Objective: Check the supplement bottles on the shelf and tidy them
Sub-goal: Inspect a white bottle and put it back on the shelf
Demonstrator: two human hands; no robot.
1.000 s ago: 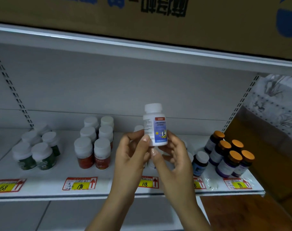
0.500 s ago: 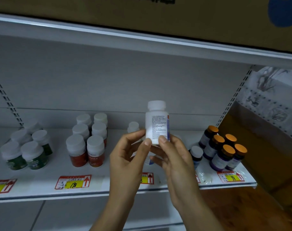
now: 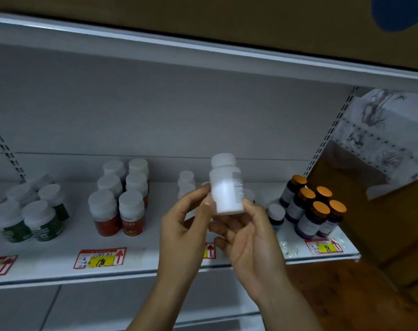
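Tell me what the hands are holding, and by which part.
A white bottle: the left hand pinches its lower left side, the right hand its lower right side.

Count so far: six red bottles [image 3: 131, 215], five orange-capped bottles [image 3: 321, 209], four price tags [image 3: 100, 259] — one white bottle [image 3: 226, 194] held up.

White-capped bottle [image 3: 227, 189] upright, aloft (label facing right).
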